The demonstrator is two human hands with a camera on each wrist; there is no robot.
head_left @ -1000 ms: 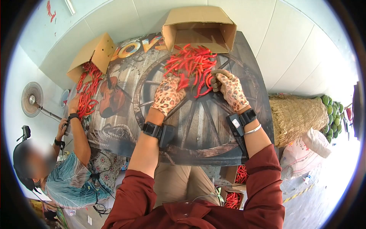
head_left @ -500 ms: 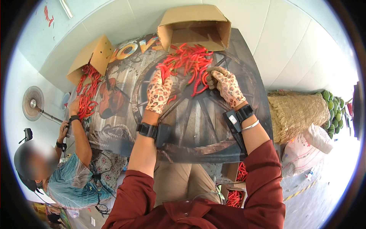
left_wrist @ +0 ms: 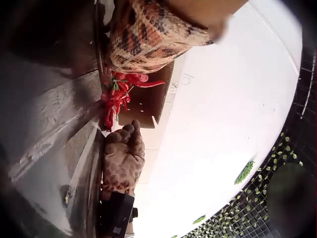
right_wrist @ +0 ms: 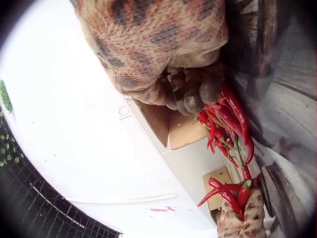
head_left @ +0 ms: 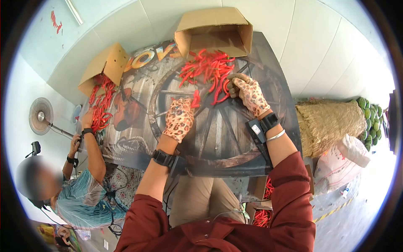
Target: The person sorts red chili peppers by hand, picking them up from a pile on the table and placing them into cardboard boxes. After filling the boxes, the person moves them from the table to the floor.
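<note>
My left hand (head_left: 179, 119), in a leopard-print glove, grips several red chili peppers (head_left: 195, 99) over the table, just on the near side of the chili pile (head_left: 205, 69). Those held peppers (right_wrist: 230, 196) stick out past its fingers in the right wrist view. On the pile's right edge is my right hand (head_left: 250, 95), in a matching glove with dark, soiled fingertips. Its fingers are loosely curled beside the curved peppers, and no pepper shows between them in the left wrist view (left_wrist: 123, 166).
Behind the pile a cardboard box (head_left: 214, 40) lies with its mouth toward me. To the left, another person's hand (head_left: 87, 119) is at a second chili heap (head_left: 100, 105) spilling from a box (head_left: 105, 67). Below the table's right side are boxes of chilies (head_left: 261, 217).
My left hand went left to the pile's edge, then came back toward me with peppers in it. A loose pepper beside it no longer shows on the table. The right hand has barely moved.
</note>
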